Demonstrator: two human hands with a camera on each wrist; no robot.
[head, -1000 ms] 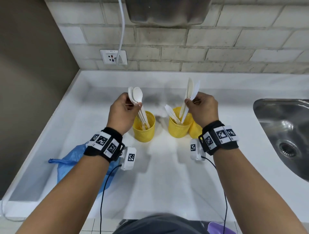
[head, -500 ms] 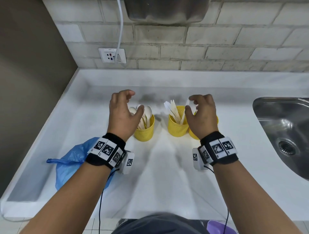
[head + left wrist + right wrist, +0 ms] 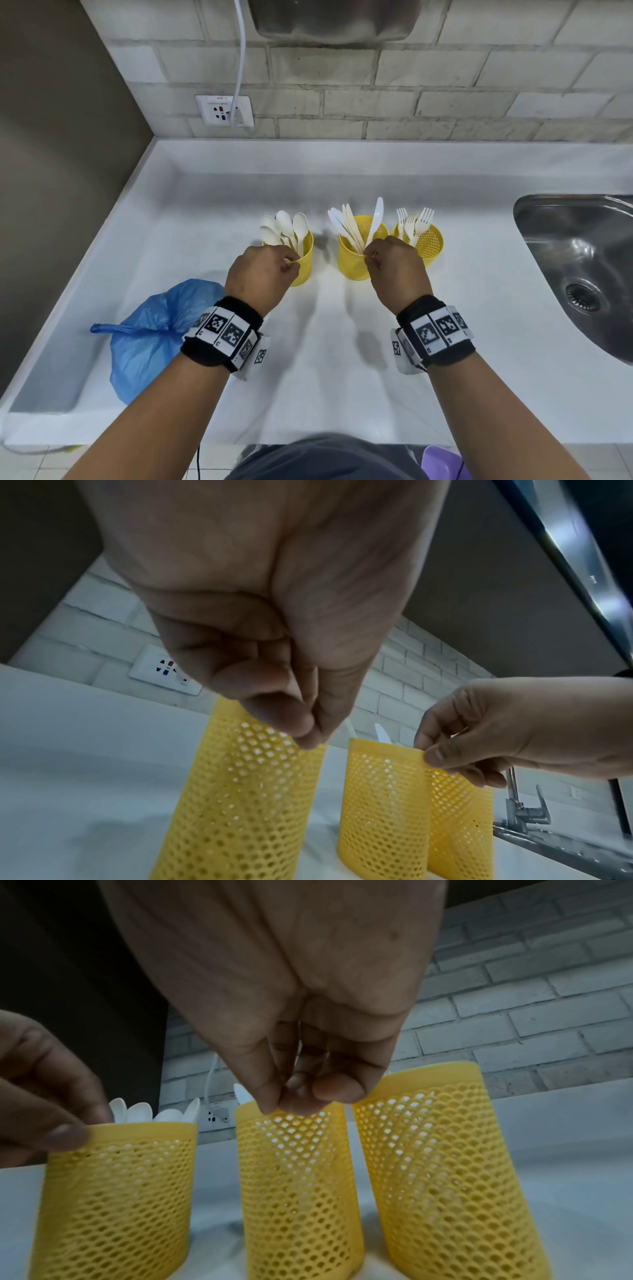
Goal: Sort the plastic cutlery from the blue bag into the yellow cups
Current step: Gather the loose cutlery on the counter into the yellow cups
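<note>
Three yellow mesh cups stand in a row on the white counter. The left cup (image 3: 305, 265) (image 3: 240, 804) holds white spoons (image 3: 284, 222). White knives (image 3: 349, 222) fill the middle cup (image 3: 351, 260) (image 3: 298, 1191), and the right cup (image 3: 428, 243) (image 3: 445, 1164) holds forks (image 3: 416, 219). My left hand (image 3: 289, 263) (image 3: 310, 739) pinches the near rim of the left cup. My right hand (image 3: 370, 255) (image 3: 294, 1107) pinches the near rim of the middle cup. The blue bag (image 3: 150, 332) lies crumpled at the left, behind my left wrist.
A steel sink (image 3: 582, 260) is set into the counter at the right. A wall socket (image 3: 224, 110) with a white cable sits on the brick wall behind. A dark wall borders the counter on the left.
A second ago each hand held cutlery above a cup, spoons left and knives right. Both let go into the cups, then dropped lower and took hold of the rims.
</note>
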